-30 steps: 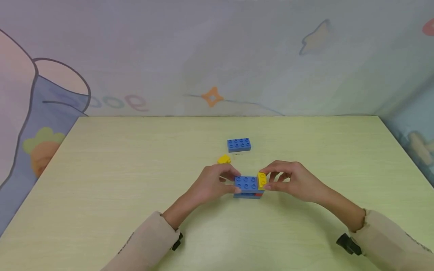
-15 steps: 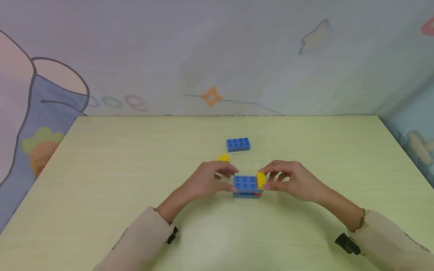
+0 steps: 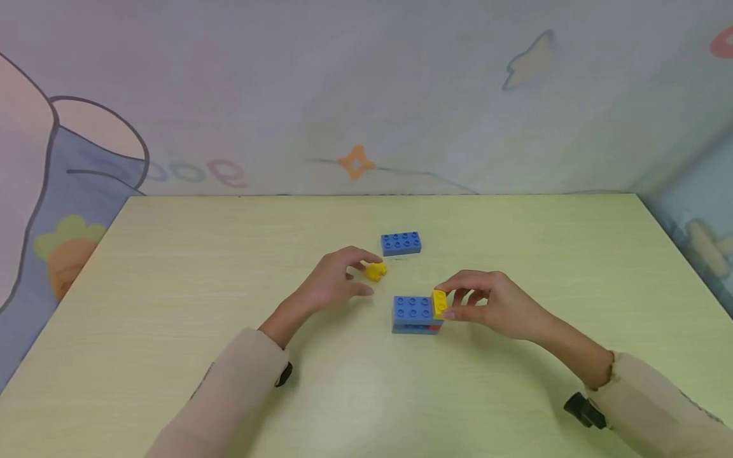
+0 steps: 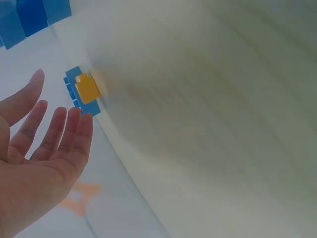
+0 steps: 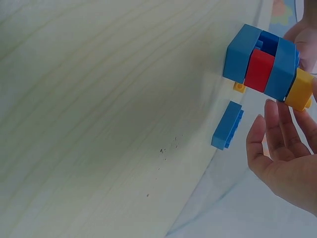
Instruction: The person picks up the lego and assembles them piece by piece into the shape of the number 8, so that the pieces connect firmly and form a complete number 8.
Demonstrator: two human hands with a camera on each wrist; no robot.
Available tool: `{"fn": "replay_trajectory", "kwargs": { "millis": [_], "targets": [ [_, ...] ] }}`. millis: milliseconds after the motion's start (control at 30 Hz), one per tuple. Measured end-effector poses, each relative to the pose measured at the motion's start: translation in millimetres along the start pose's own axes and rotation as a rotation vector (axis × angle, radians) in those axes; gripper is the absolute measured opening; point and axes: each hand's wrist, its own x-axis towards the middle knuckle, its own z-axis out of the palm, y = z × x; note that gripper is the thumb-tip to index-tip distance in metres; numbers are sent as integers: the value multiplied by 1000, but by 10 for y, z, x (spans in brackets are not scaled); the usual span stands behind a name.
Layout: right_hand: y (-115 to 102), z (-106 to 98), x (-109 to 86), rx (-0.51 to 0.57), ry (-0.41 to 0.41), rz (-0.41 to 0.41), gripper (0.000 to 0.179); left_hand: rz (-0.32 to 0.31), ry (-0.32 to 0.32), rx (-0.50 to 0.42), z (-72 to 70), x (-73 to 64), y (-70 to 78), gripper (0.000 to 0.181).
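In the head view a block stack stands mid-table, its upper blue brick (image 3: 411, 309) over a lower blue one, with a red brick (image 5: 259, 70) between them in the right wrist view. A small yellow brick (image 3: 439, 305) sits on the stack's right end, pinched between the thumb and index finger of my right hand (image 3: 495, 304). Behind and left of the stack lies a knobbed yellow piece (image 3: 375, 272). My left hand (image 3: 332, 281) reaches around it with fingers extended and thumb apart; whether the index finger touches it I cannot tell.
A loose blue brick (image 3: 401, 244) with two rows of studs lies farther back, behind the yellow piece. The pale wooden table (image 3: 229, 254) ends at a printed backdrop (image 3: 258, 95).
My left hand has let go of the stack and moved left and back to the knobbed yellow piece. My right hand keeps its pinch on the small yellow brick, nearly still.
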Motion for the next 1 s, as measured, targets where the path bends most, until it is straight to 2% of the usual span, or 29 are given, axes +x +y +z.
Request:
{"fn": "replay_trajectory", "kwargs": {
  "millis": [233, 500, 700, 1000],
  "targets": [
    [1, 1, -4, 5, -4, 17, 31, -40, -4, 15, 1, 124, -48, 49],
    [-6, 3, -10, 5, -2, 25, 31, -92, -26, -3, 39, 187, -45, 49],
    [-7, 7, -12, 3, -1, 22, 31, -103, -9, 6, 82, 221, -61, 48],
    [-9, 6, -22, -2, -4, 27, 31, -110, -8, 71, 124, 264, -39, 46]
  ]
}}
